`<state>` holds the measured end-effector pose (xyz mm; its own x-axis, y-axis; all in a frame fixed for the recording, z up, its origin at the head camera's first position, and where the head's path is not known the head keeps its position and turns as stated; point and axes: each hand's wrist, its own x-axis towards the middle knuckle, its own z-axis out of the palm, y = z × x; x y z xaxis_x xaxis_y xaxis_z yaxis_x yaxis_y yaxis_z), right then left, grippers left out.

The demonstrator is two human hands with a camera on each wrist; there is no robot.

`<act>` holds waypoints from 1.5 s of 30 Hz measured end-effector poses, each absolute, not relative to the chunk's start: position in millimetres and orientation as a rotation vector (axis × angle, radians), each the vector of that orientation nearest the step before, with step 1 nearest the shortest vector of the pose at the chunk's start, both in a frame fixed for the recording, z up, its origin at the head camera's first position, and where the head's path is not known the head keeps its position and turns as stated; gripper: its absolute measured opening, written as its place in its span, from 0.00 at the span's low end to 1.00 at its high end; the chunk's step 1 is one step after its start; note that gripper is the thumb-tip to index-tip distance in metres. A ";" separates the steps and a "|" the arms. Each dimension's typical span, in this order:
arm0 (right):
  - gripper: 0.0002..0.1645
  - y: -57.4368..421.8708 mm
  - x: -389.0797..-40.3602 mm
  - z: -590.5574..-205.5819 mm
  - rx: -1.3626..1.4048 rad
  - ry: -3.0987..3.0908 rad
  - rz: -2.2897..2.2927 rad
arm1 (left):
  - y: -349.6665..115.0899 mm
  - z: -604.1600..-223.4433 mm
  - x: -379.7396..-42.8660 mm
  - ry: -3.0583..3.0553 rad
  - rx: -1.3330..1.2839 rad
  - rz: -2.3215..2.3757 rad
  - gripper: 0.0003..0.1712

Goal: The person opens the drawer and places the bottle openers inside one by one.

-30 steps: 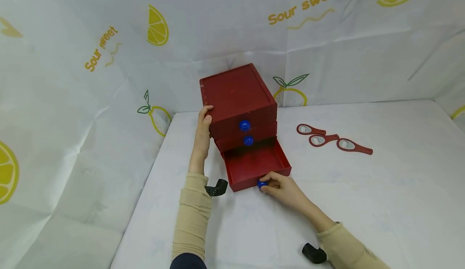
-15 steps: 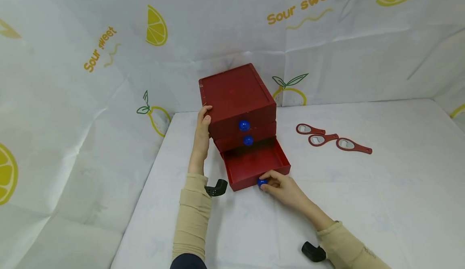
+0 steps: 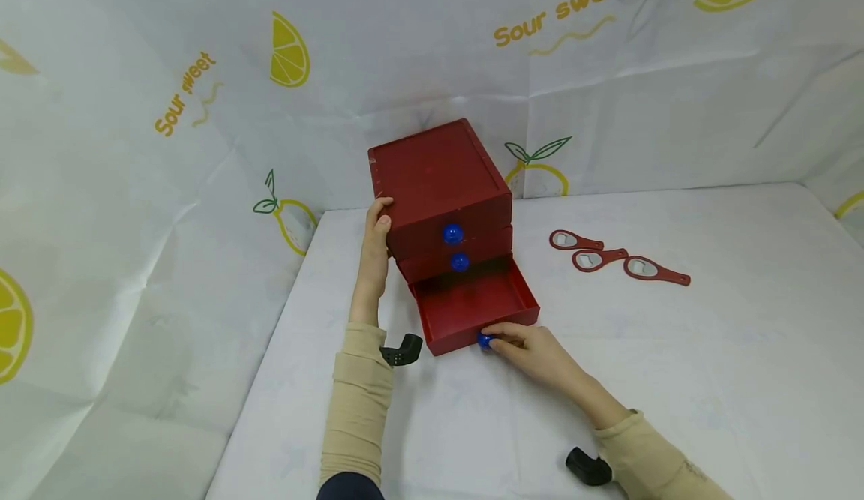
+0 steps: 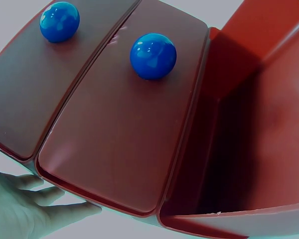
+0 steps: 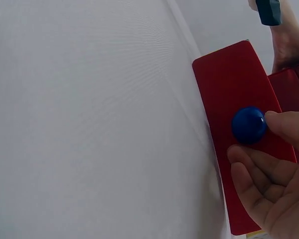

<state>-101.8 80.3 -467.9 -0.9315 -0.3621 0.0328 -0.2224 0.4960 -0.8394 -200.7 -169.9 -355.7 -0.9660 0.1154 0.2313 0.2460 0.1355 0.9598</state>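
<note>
A red cabinet [image 3: 439, 170] with blue knobs stands toward the back of the white table. Its bottom drawer [image 3: 475, 301] is pulled out, and the inside looks bare. My left hand [image 3: 373, 249] holds against the cabinet's left side, fingertips at the top edge; in the left wrist view its fingers [image 4: 65, 214] lie along the side wall. At the drawer front is my right hand [image 3: 536, 350], its thumb and fingers loosely about the blue drawer knob [image 5: 248, 125]. In the right wrist view the knob shows almost whole, with a fingertip close below it.
Several flat red bottle openers [image 3: 587, 260] lie to the right of the cabinet, handles pointing right. A white lemon-print sheet [image 3: 405, 50] hangs behind the table. Black curved pieces [image 3: 589, 468] are fixed at both wrists.
My right thumb and fingers have loosened around the drawer knob, and the hand has shifted slightly right. The left hand, the cabinet and the drawer stay as they were.
</note>
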 end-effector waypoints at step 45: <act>0.28 284.5 -165.7 -468.7 0.046 3.110 -0.916 | -169.4 -354.1 -199.1 -2.289 -0.367 -1.973 0.29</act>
<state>-165.7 284.5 -468.7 -0.9945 0.0558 0.0890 -0.0013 0.8404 -0.5420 -199.1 -169.4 -354.1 -0.9662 0.1181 0.2290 0.2439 0.1328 0.9607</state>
